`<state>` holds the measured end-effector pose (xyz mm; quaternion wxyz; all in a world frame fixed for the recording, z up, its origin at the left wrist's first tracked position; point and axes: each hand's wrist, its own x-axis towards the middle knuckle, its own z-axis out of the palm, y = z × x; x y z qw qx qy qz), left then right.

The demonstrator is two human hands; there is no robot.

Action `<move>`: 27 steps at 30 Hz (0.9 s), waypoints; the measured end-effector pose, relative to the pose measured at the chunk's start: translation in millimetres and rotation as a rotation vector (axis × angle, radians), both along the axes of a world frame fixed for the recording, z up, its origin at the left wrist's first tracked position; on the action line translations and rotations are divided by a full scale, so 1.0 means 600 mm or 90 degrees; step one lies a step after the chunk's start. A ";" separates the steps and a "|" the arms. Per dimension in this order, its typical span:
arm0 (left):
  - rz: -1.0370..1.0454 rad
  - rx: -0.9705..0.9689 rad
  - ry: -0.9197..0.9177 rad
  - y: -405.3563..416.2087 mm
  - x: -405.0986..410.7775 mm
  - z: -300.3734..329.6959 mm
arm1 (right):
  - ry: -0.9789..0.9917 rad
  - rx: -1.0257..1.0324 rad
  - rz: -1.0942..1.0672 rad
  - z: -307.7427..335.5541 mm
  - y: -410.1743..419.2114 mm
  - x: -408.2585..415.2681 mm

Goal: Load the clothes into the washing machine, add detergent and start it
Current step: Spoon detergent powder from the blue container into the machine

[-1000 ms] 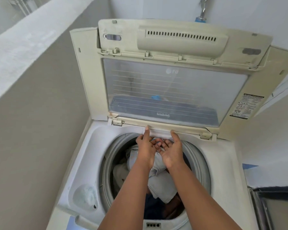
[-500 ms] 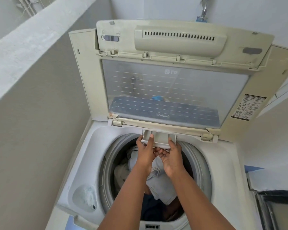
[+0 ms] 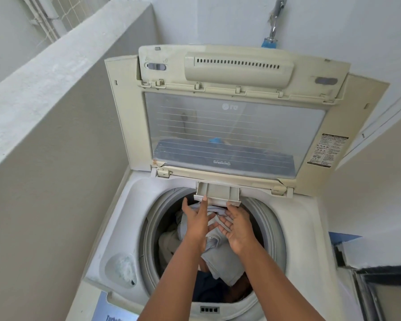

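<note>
A white top-loading washing machine [image 3: 306,228] stands with its folding lid [image 3: 236,135] raised. The drum [image 3: 153,232] holds clothes [image 3: 225,260]: pale grey, white and dark pieces. A small grey detergent drawer [image 3: 218,193] is pulled out from the back rim over the drum. My left hand [image 3: 195,221] has a fingertip on the drawer's front left corner. My right hand [image 3: 239,225] is palm up with a fingertip under its front right edge. Both hands have spread fingers and hold nothing.
A concrete parapet wall [image 3: 51,135] runs close along the left. A tap [image 3: 274,22] with a blue fitting sits on the rear wall. A round recess [image 3: 120,269] with white residue is in the front left deck. A dark-framed object [image 3: 384,295] lies at lower right.
The detergent drawer has slid out from the back rim toward me. Both hands have drawn back slightly, fingers loosened, now only touching its front edge.
</note>
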<state>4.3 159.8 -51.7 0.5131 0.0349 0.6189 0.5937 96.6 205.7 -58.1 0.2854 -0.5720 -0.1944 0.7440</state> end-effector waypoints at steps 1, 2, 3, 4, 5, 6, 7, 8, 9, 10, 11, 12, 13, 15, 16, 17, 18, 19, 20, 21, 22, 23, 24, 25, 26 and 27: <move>-0.016 -0.013 0.018 -0.010 0.006 0.003 | -0.011 -0.004 0.018 0.006 -0.007 0.005; -0.035 -0.026 0.037 -0.020 0.012 0.005 | -0.022 -0.008 0.038 0.012 -0.013 0.010; -0.054 -0.038 0.057 -0.030 0.016 0.004 | -0.033 -0.013 0.060 0.018 -0.020 0.013; -0.074 -0.049 0.078 -0.041 0.020 0.006 | -0.040 -0.019 0.077 0.025 -0.029 0.018; -0.093 -0.061 0.102 -0.052 0.022 0.007 | -0.044 -0.022 0.086 0.031 -0.038 0.023; -0.110 -0.070 0.128 -0.063 0.020 0.009 | -0.045 -0.023 0.092 0.036 -0.046 0.028; -0.125 -0.077 0.152 -0.074 0.017 0.013 | -0.046 -0.021 0.100 0.042 -0.055 0.031; -0.139 -0.085 0.171 -0.084 0.012 0.016 | -0.048 -0.019 0.111 0.045 -0.062 0.034; -0.151 -0.094 0.189 -0.094 0.006 0.023 | -0.050 -0.017 0.125 0.050 -0.070 0.035; -0.157 -0.105 0.202 -0.104 0.000 0.029 | -0.056 -0.017 0.136 0.051 -0.077 0.036; -0.155 -0.111 0.211 -0.114 -0.005 0.037 | -0.064 -0.018 0.147 0.052 -0.084 0.034; -0.148 -0.116 0.218 -0.124 -0.010 0.045 | -0.075 -0.019 0.158 0.054 -0.092 0.030; -0.138 -0.119 0.226 -0.132 -0.015 0.050 | -0.087 -0.021 0.169 0.057 -0.100 0.024; -0.114 -0.112 0.249 -0.146 -0.028 0.066 | -0.098 -0.034 0.195 0.073 -0.115 0.007; -0.104 -0.106 0.257 -0.155 -0.034 0.077 | -0.100 -0.043 0.209 0.079 -0.123 -0.002; -0.098 -0.099 0.262 -0.163 -0.040 0.089 | -0.106 -0.047 0.222 0.085 -0.129 -0.012; -0.096 -0.093 0.268 -0.171 -0.046 0.102 | -0.114 -0.046 0.230 0.088 -0.133 -0.021; -0.091 -0.086 0.277 -0.183 -0.054 0.119 | -0.120 -0.038 0.236 0.092 -0.138 -0.032; -0.086 -0.077 0.289 -0.196 -0.062 0.135 | -0.125 -0.028 0.235 0.097 -0.142 -0.043; -0.078 -0.067 0.307 -0.211 -0.072 0.149 | -0.127 -0.015 0.235 0.104 -0.147 -0.057; -0.070 -0.062 0.328 -0.226 -0.084 0.163 | -0.122 -0.001 0.233 0.115 -0.149 -0.072; -0.062 -0.063 0.348 -0.239 -0.094 0.174 | -0.113 0.016 0.232 0.127 -0.150 -0.086; -0.044 -0.064 0.364 -0.257 -0.107 0.186 | -0.100 0.034 0.239 0.144 -0.154 -0.106; -0.026 -0.063 0.375 -0.271 -0.119 0.195 | -0.092 0.051 0.245 0.162 -0.157 -0.124; -0.010 -0.058 0.385 -0.287 -0.130 0.206 | -0.088 0.068 0.247 0.181 -0.163 -0.142; 0.007 -0.050 0.399 -0.303 -0.141 0.218 | -0.078 0.083 0.243 0.200 -0.172 -0.160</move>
